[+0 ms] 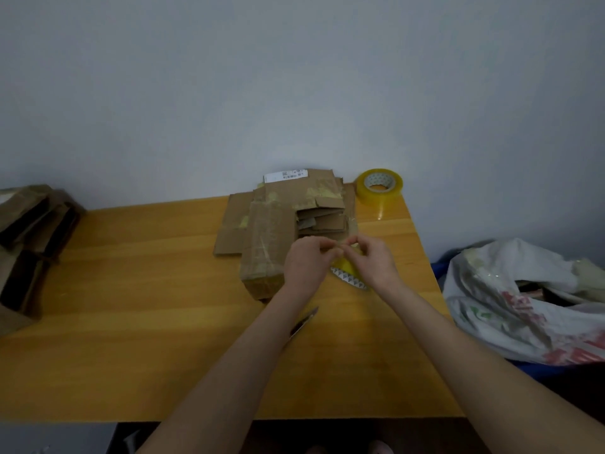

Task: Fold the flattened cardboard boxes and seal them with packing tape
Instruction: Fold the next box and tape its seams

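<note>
The left hand (306, 262) and right hand (373, 260) are meeting above the bench (131, 290), each closing a fingertip grip on a yellowish tape roll (347, 269) that they are mostly hiding. The flattened cardboard boxes (278, 224) are lying at their 11 o'clock. A blade (304, 321) is half hidden under the left forearm.

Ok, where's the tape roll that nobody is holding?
Head view: the spare tape roll sits at the far right corner of the wooden table, by the wall, just right of the flattened cardboard stack.
</note>
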